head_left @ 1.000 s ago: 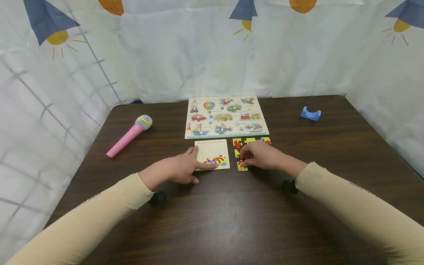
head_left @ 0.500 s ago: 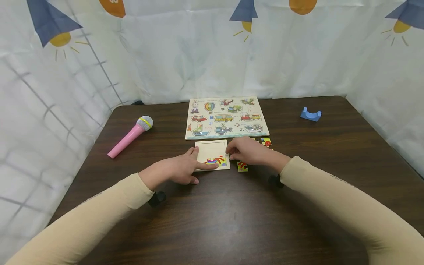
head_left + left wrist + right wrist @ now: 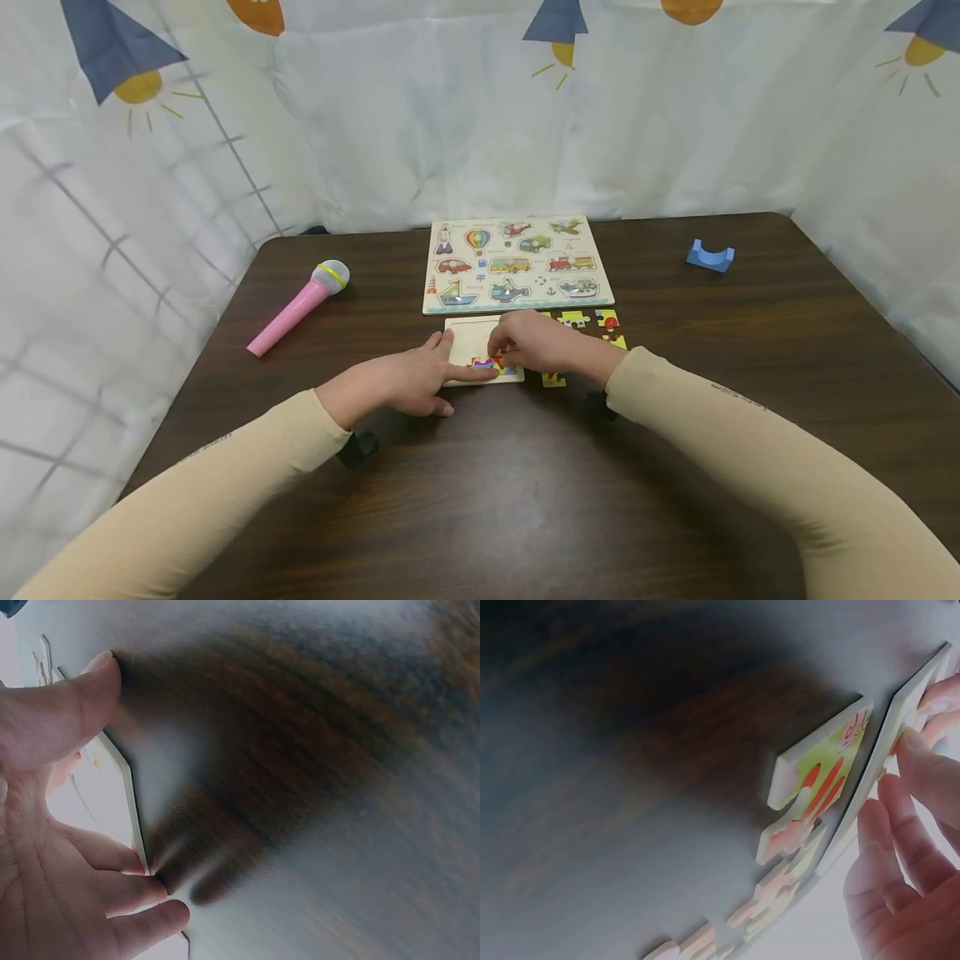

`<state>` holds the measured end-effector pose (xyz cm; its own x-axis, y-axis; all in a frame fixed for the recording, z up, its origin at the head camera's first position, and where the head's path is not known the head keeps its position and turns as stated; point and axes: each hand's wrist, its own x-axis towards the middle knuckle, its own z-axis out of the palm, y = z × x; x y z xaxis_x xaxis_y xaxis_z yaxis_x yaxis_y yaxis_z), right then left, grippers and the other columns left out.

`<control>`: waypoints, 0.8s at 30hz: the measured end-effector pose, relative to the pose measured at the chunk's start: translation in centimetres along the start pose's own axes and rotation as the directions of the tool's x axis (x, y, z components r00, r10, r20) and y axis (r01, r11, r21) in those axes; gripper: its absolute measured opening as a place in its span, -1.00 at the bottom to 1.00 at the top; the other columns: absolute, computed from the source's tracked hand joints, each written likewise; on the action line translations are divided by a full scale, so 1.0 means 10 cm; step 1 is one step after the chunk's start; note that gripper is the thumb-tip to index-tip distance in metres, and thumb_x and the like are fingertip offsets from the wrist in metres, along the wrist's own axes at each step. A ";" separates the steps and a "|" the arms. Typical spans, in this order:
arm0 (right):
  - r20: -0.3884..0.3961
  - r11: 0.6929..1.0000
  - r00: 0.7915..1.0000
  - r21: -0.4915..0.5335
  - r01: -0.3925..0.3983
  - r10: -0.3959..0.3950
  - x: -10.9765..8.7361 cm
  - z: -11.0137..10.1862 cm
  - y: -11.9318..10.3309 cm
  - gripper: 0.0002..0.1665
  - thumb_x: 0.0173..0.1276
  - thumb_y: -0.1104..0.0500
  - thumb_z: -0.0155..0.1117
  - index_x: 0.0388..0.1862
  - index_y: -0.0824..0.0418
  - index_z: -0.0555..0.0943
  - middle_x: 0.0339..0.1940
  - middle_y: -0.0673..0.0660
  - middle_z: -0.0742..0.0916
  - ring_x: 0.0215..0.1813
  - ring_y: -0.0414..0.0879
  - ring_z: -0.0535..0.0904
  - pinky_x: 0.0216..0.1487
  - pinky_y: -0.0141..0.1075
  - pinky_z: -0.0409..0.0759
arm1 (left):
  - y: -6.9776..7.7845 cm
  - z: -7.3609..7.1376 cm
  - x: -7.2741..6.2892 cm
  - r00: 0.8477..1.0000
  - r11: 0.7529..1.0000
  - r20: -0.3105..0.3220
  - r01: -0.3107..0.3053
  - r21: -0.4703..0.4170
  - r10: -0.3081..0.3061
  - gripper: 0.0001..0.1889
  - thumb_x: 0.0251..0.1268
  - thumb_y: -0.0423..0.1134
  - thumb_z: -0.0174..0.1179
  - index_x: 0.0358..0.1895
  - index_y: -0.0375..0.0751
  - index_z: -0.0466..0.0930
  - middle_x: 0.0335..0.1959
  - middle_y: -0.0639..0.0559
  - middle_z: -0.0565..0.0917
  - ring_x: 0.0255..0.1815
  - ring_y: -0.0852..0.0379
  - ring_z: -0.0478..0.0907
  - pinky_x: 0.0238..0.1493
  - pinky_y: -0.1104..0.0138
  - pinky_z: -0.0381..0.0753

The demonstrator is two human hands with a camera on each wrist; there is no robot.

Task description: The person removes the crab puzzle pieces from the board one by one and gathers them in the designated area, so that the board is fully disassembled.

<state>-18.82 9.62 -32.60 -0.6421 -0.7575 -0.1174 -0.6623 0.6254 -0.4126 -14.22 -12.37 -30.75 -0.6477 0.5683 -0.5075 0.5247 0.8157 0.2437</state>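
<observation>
A small wooden puzzle tray [image 3: 468,335] lies in front of me, with brightly coloured pieces in its lower part. My left hand [image 3: 420,379] rests on its left side with fingers spread. The index finger lies along the lower edge and touches the fitted pieces. Over the tray's right half, my right hand [image 3: 534,340] pinches a jigsaw piece between thumb and fingers; the piece is mostly hidden. Loose yellow and red jigsaw pieces [image 3: 574,319] lie right of the tray. One loose piece [image 3: 821,765] shows close to the tray edge [image 3: 881,746] in the right wrist view.
Behind the tray lies a larger vehicle puzzle board [image 3: 517,250]. A pink toy microphone [image 3: 296,312] is on the left, a blue arched block [image 3: 710,257] at the back right. All stand on a dark wooden table [image 3: 480,492], with a white curtain behind.
My right hand has moved left from the loose pieces onto the tray, bringing a jigsaw piece with it. The left hand stays in place on the tray.
</observation>
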 end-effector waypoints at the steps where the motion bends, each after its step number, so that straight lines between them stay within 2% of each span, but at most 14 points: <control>1: 0.000 1.000 1.000 0.000 0.001 -0.001 0.00 0.00 0.00 -0.86 0.40 0.28 0.37 -0.12 0.17 0.80 -0.19 0.05 0.77 -0.14 -0.11 0.58 -0.05 -0.23 0.62 | 0.00 0.00 0.00 1.000 1.000 0.002 0.001 -0.001 -0.001 -0.20 0.39 -0.18 0.33 0.58 0.45 0.17 0.61 -0.59 -0.28 0.65 -0.51 -0.24 0.36 -0.10 0.47; 13: 0.007 1.000 1.000 -0.018 0.006 -0.006 0.04 0.01 -0.02 -0.86 0.42 0.28 0.35 -0.12 0.18 0.79 -0.24 0.08 0.75 -0.19 -0.10 0.55 -0.10 -0.25 0.59 | 0.06 -0.02 0.06 0.998 0.997 0.038 0.044 0.058 -0.046 -0.21 0.40 -0.16 0.31 0.57 0.52 0.16 0.60 -0.61 -0.26 0.64 -0.53 -0.20 0.32 -0.10 0.51; 19: 0.013 1.000 1.000 0.021 -0.004 0.004 0.10 0.04 -0.04 -0.90 0.46 0.24 0.33 -0.20 0.19 0.77 -0.30 0.05 0.75 -0.26 -0.15 0.54 -0.11 -0.26 0.58 | 0.07 -0.04 0.06 0.997 0.996 0.049 0.048 0.070 -0.052 -0.19 0.40 -0.15 0.32 0.58 0.53 0.14 0.60 -0.61 -0.26 0.64 -0.53 -0.20 0.34 -0.13 0.49; 24: 0.052 0.995 0.998 0.090 -0.050 0.045 0.14 0.02 -0.06 -0.89 0.48 0.21 0.32 -0.27 0.18 0.74 -0.36 0.03 0.74 -0.35 -0.19 0.55 -0.17 -0.30 0.59 | 0.07 -0.05 0.05 0.998 0.996 0.049 0.037 0.077 -0.041 -0.19 0.40 -0.15 0.32 0.58 0.52 0.13 0.60 -0.62 -0.25 0.64 -0.54 -0.20 0.33 -0.15 0.48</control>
<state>-19.29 8.15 -32.68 -0.6505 -0.7373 -0.1823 -0.5922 0.6427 -0.4860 -14.44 -11.40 -30.46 -0.6407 0.5282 -0.5572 0.5410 0.8256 0.1604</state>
